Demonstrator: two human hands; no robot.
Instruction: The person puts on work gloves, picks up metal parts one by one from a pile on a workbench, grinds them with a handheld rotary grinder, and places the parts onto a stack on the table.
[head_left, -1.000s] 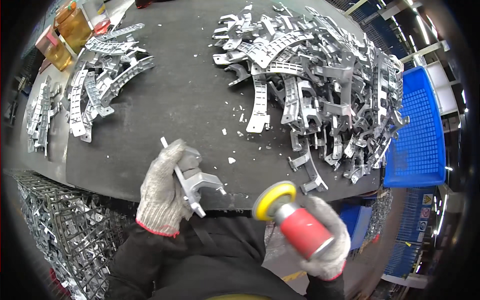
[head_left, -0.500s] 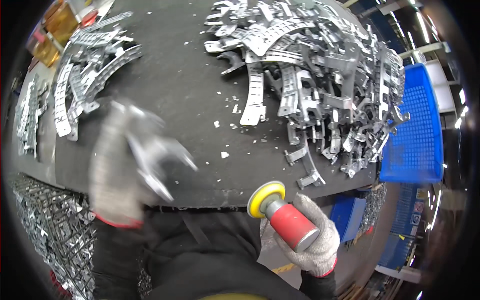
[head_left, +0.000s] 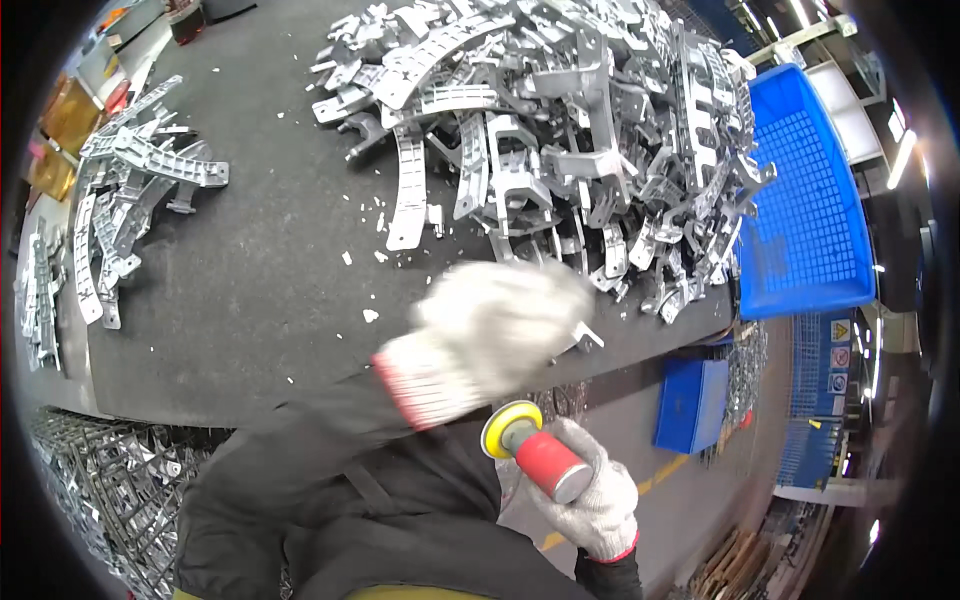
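Note:
My left hand [head_left: 495, 325], in a white knit glove with a red cuff, is blurred as it reaches across to the near edge of a big heap of grey cast-metal brackets [head_left: 560, 150]. A small metal tip [head_left: 586, 338] shows at its right side; whether the hand grips it is unclear. My right hand [head_left: 595, 500], also gloved, holds a red hand sander [head_left: 545, 462] with a yellow round pad [head_left: 510, 428] below the table edge, in front of my dark jacket.
The brackets lie on a black table top [head_left: 260, 280] strewn with white chips [head_left: 370, 315]. A second, smaller stack of brackets [head_left: 130, 190] lies at the left. A blue mesh crate [head_left: 810, 210] stands at the right, a small blue bin [head_left: 690, 405] on the floor, more metal parts [head_left: 90, 480] at lower left.
My left hand held a bracket near my body, swung it out to the left, and now has crossed to the right, at the heap's edge. The sander hand stayed about where it was.

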